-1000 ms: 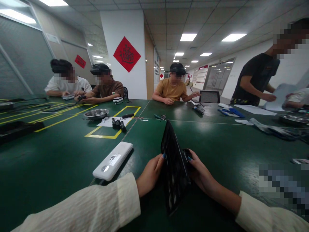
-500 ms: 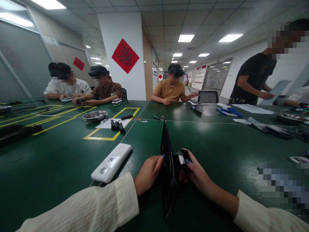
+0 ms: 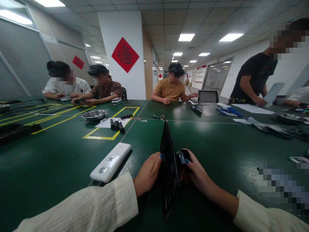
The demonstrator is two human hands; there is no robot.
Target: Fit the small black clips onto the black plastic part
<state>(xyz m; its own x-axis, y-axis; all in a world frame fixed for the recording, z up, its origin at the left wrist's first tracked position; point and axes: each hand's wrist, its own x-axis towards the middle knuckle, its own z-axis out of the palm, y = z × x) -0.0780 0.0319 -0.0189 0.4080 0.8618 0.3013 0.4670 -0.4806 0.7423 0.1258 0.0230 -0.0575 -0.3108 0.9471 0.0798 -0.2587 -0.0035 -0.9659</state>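
A thin, glossy black panel (image 3: 169, 174) stands on edge in front of me, seen almost edge-on. My left hand (image 3: 149, 171) grips its left side, the blue-nailed thumb pressed on the surface and the other fingers hidden. On the panel's right side, a small black block (image 3: 182, 157) with a shiny patch sits against or close to it. My right hand (image 3: 196, 170) is closed on this block, its thumb on the near face. To the left of my left hand, a white power bank (image 3: 111, 163) with a label lies on the green table (image 3: 60, 167).
Farther off are a metal bowl (image 3: 94, 115), small black cylinders (image 3: 117, 125) on white paper, and pliers (image 3: 156, 117). Blue gloves (image 3: 229, 111) and a grey cloth (image 3: 270, 127) lie at the right. Several people are around the table; one stands at right holding a sheet (image 3: 274, 93).
The panel has turned slightly, showing more of its left face. The block in my right hand has tilted a little. The standing person's sheet has moved left and lower.
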